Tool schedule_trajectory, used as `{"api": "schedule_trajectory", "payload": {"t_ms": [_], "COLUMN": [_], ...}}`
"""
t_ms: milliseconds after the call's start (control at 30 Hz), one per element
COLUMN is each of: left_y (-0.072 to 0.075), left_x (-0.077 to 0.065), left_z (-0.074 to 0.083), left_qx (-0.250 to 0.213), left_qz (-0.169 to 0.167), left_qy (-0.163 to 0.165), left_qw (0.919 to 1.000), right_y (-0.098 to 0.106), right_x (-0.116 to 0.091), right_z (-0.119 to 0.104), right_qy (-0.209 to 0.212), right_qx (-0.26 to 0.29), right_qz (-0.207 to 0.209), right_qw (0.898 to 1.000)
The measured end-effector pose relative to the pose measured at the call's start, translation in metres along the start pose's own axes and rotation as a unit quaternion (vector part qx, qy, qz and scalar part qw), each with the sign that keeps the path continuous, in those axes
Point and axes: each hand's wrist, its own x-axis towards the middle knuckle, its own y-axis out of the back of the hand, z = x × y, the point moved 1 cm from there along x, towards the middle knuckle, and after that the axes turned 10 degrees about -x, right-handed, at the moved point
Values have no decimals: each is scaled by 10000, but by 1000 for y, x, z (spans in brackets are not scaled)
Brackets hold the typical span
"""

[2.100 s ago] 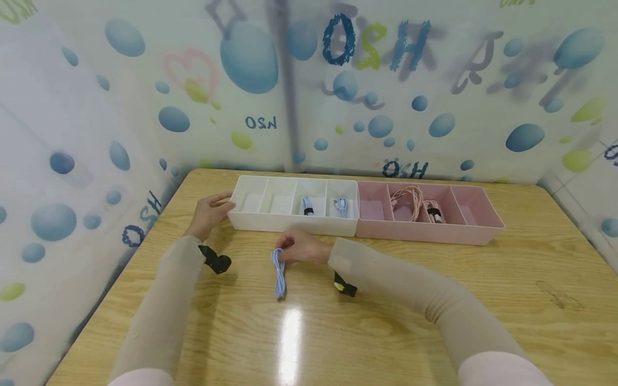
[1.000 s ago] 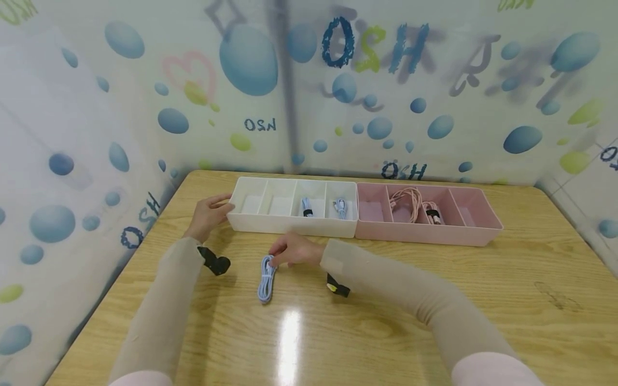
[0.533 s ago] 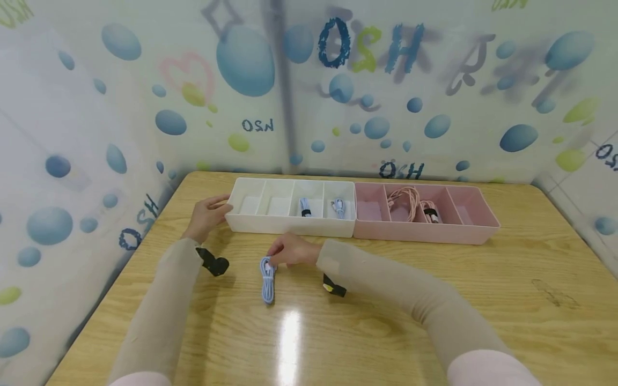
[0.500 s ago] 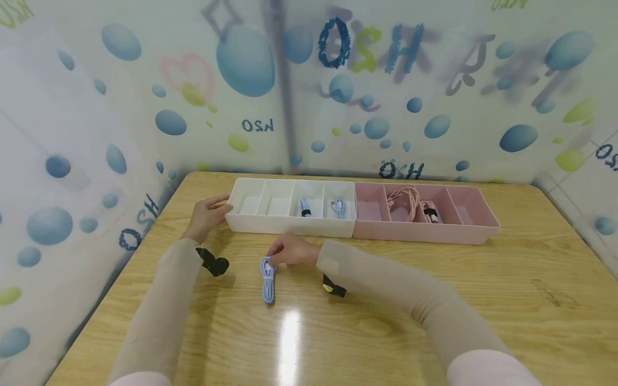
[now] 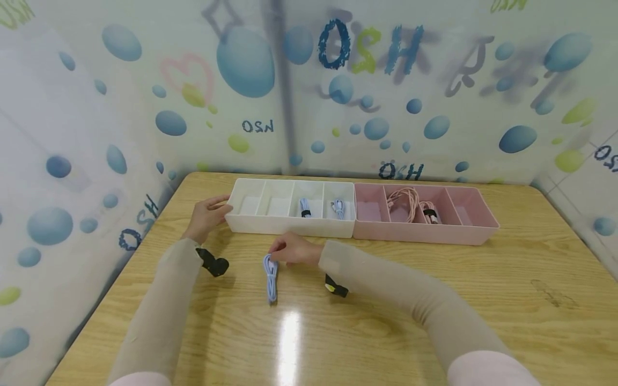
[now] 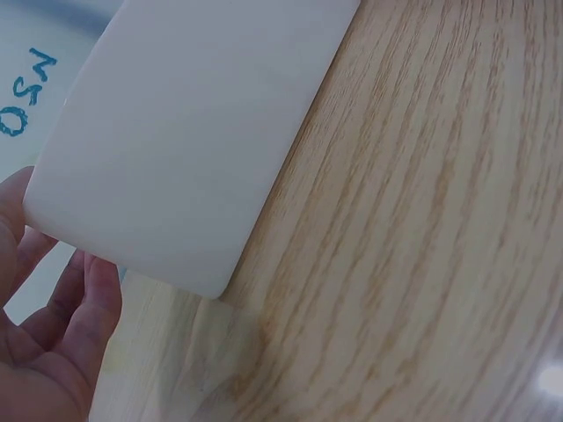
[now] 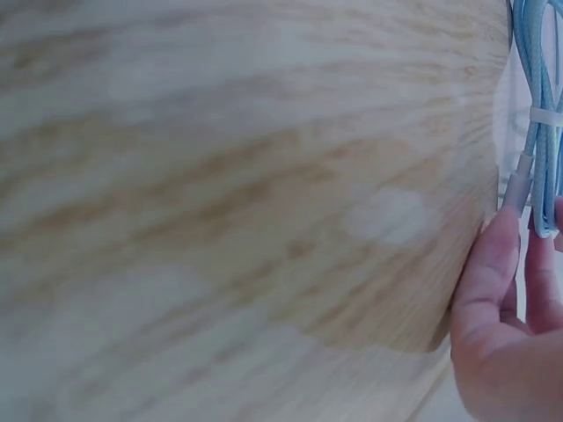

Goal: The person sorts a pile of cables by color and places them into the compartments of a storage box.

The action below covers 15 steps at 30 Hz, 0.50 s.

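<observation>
A light blue charging cable [image 5: 271,281], folded into a long bundle with a pale tie round its middle, hangs from my right hand [image 5: 295,249]. Thumb and fingers of that hand pinch the bundle's upper end, and the right wrist view shows a connector [image 7: 517,186] by the fingertips. My left hand [image 5: 206,217] rests against the left end of the white divided box [image 5: 289,223], its fingers loosely spread at the corner. Inside the box's two right compartments lie a blue cable with a black strap [image 5: 306,207] and another blue cable bundle [image 5: 339,208].
A pink divided box [image 5: 425,233] stands end to end with the white one, near the wall. It holds a loose pink cable [image 5: 409,203] and a pink cable with a black strap [image 5: 429,213]. Both boxes sit on the wooden table [image 5: 386,338].
The right hand has shifted slightly left and toward me since the oldest frame, and the cable has swung and turned in its pinch. The left hand stays at the white box.
</observation>
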Motion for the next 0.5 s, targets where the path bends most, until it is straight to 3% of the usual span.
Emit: {"api": "schedule_trajectory", "payload": {"t_ms": [500], "left_y": [0], "left_x": [0], "left_z": [1], "left_qx": [-19], "left_qz": [45], "left_qy": [63], "left_qw": [10000], "right_y": [6], "right_x": [-2], "right_z": [-3], "right_qy": [203], "right_qx": [115], "right_qz": [-215], "right_qw": [9995]}}
